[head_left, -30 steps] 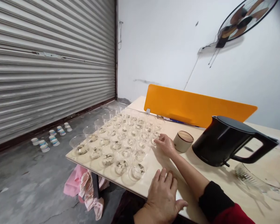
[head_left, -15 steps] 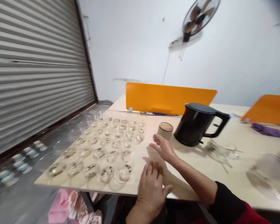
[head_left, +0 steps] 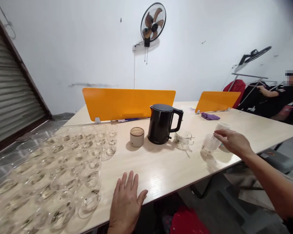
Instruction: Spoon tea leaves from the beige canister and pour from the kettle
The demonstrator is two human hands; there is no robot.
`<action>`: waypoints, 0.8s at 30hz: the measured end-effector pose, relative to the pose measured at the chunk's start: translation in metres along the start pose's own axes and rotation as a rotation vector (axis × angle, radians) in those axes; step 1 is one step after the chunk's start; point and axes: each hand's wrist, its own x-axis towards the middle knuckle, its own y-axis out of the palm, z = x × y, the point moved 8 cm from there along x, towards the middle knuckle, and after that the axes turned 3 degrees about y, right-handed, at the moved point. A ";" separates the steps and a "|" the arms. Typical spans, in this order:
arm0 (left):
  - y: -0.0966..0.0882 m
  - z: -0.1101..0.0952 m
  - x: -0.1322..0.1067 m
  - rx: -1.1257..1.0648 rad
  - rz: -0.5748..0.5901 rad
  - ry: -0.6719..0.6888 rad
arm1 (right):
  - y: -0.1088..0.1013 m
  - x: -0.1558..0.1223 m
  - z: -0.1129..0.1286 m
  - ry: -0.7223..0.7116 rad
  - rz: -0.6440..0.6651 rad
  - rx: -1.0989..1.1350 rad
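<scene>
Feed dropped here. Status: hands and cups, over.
Left hand flat on table, empty. Right hand open, reaching at clear cup; paper cup just behind. Kettle stands clear, leftward.

Bare table (head_left: 161, 165) lies between glass cups (head_left: 70, 169) and black kettle (head_left: 162, 123).

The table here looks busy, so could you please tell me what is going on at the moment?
A person sits at a long table. The right hand reaches out to the right, open, its fingers at a clear plastic cup beside a white cup. The left hand lies flat on the near edge. Rows of small glass cups cover the left end. A black kettle, a small lidded jar and a glass pitcher stand mid-table.
</scene>
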 end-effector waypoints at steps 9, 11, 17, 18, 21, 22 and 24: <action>0.000 0.000 -0.003 0.020 -0.021 0.020 | 0.055 -0.012 -0.015 -0.046 0.183 -0.108; 0.000 0.000 -0.003 0.018 -0.022 0.022 | 0.054 -0.013 -0.016 -0.006 0.174 -0.110; 0.000 -0.001 -0.003 0.003 -0.016 0.029 | 0.047 -0.012 -0.021 0.104 0.142 -0.058; -0.001 0.000 -0.003 0.000 -0.016 0.025 | 0.046 -0.011 -0.022 0.111 0.137 -0.044; -0.001 0.000 -0.002 -0.008 -0.018 0.011 | 0.040 -0.009 -0.021 0.104 0.102 -0.005; -0.001 0.000 -0.002 -0.007 -0.017 0.011 | 0.037 -0.007 -0.021 0.098 0.086 0.004; -0.001 0.000 -0.002 -0.002 -0.013 0.016 | 0.027 -0.006 -0.020 0.092 0.050 0.011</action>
